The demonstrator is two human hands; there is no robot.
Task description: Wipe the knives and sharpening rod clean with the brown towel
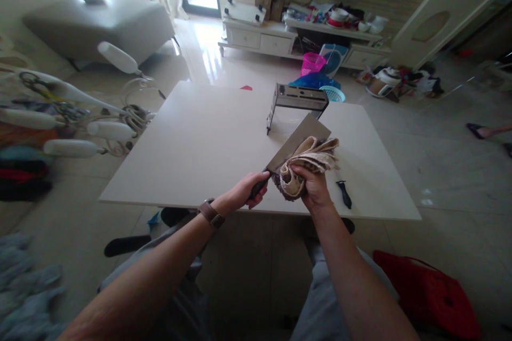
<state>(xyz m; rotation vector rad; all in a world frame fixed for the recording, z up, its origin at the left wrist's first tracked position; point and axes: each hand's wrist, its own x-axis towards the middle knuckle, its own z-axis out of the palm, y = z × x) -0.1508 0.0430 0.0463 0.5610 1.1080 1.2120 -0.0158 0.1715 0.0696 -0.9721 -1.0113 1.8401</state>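
Observation:
My left hand (256, 187) is closed round the black handle of a cleaver (298, 141), whose broad grey blade points away to the upper right. Bunched in my right hand (316, 186) is a brown and beige cloth (304, 165), which lies against the blade and covers its lower right part. Both are held above the near edge of a white table (192, 144). To the right of the cloth, a black-handled knife (344, 194) lies on the tabletop, its blade hard to make out. Beyond the cleaver stands a knife block (300, 97) with slots in its top.
Behind the table are a blue basket (334, 94), a pink basket (312, 64) and a low white cabinet (256, 37) with clutter on it. A white-armed chandelier (116, 130) sits at the left. A red bag (432, 293) rests on the floor at right. Another person's foot (480, 130) shows far right.

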